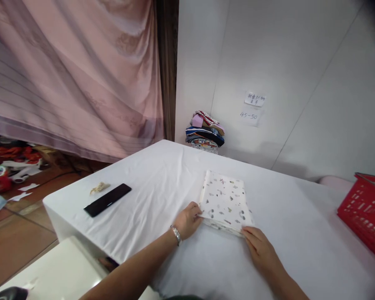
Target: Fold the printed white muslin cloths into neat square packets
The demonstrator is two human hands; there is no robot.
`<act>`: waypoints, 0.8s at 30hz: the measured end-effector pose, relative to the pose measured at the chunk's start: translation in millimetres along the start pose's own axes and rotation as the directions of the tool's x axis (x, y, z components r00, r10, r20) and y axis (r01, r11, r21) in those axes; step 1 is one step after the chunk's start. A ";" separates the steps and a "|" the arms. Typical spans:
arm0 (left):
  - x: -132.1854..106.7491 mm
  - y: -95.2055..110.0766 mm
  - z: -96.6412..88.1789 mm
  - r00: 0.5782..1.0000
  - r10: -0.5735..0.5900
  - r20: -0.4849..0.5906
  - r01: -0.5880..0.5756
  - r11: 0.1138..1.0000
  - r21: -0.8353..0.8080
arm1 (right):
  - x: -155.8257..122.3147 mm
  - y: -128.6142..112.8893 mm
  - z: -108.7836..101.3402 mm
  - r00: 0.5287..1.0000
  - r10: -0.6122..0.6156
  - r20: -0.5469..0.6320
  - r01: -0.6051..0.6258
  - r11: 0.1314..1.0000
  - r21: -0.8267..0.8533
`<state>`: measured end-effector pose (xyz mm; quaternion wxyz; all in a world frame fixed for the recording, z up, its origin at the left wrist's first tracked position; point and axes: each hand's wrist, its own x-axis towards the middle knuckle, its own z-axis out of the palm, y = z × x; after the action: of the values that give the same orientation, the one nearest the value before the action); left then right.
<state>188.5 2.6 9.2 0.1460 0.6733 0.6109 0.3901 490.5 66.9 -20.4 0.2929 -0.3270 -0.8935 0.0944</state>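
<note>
A folded white cloth (225,200) printed with small dark motifs lies on the white-covered table (162,179), its layers showing along the near edge. At its near left corner, my left hand (188,220) pinches the fabric between thumb and fingers; a silver bracelet circles that wrist. My right hand (258,243) grips the near right corner, fingers on top and the thumb partly hidden. What kind of cloth item it is, I cannot tell.
Left on the table lie a black phone (108,200) and a small beige item (99,188). A red basket (365,212) stands at the right. Folded fabrics (205,131) are stacked behind the table's far edge, by the wall. A pink curtain (112,75) hangs at the left.
</note>
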 end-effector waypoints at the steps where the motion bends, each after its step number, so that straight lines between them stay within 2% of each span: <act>1: 1.0 1.9 0.2 0.999 -0.049 -0.016 0.048 0.999 -0.023 | 0.4 0.6 -1.0 0.999 0.049 0.006 -0.049 0.998 0.033; 3: 6.4 6.1 0.6 0.987 -0.159 -0.039 0.158 0.987 -0.034 | 5.5 3.5 -4.6 0.985 0.172 -0.020 -0.169 0.981 0.095; 5: 14.8 9.5 1.7 0.964 -0.262 -0.048 0.262 0.965 -0.007 | 15.6 8.6 -9.7 0.945 0.320 -0.067 -0.311 0.942 0.126; 7: 23.3 10.9 3.6 0.931 -0.360 -0.053 0.362 0.931 0.036 | 27.7 14.2 -14.1 0.876 0.475 -0.078 -0.464 0.877 0.125; 10: 32.4 8.7 5.1 0.875 -0.481 -0.048 0.484 0.872 0.076 | 42.6 18.3 -15.1 0.762 0.647 0.028 -0.645 0.756 0.106; 11: 34.4 7.2 4.5 0.859 -0.510 -0.031 0.511 0.856 0.071 | 45.7 18.2 -13.9 0.742 0.668 0.061 -0.670 0.735 0.103; 13: 36.8 5.1 2.1 0.835 -0.549 0.030 0.548 0.836 0.034 | 49.6 17.8 -10.8 0.745 0.663 0.078 -0.667 0.737 0.110; 16: 34.0 10.2 3.2 0.792 -0.599 0.117 0.606 0.794 -0.039 | 52.1 24.4 -13.2 0.781 0.620 0.075 -0.621 0.761 0.187; 19: 18.0 31.6 24.8 0.749 -0.629 0.208 0.658 0.742 -0.125 | 52.7 47.4 -30.1 0.761 0.638 0.116 -0.641 0.713 0.284; 21: 1.6 52.8 49.4 0.778 -0.575 0.251 0.619 0.769 -0.159 | 51.1 68.4 -44.3 0.706 0.697 0.121 -0.690 0.641 0.337; 23: -13.3 73.6 71.7 0.824 -0.464 0.326 0.533 0.830 -0.166 | 46.8 87.3 -54.9 0.651 0.751 0.111 -0.741 0.595 0.312; 24: -18.2 81.5 78.8 0.830 -0.423 0.365 0.503 0.849 -0.160 | 43.6 94.2 -58.0 0.633 0.767 0.107 -0.759 0.587 0.282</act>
<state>302.6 -9.6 6.4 0.4160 0.5331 0.6713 0.3034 547.5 165.9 12.8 0.2819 -0.6307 -0.6375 0.3412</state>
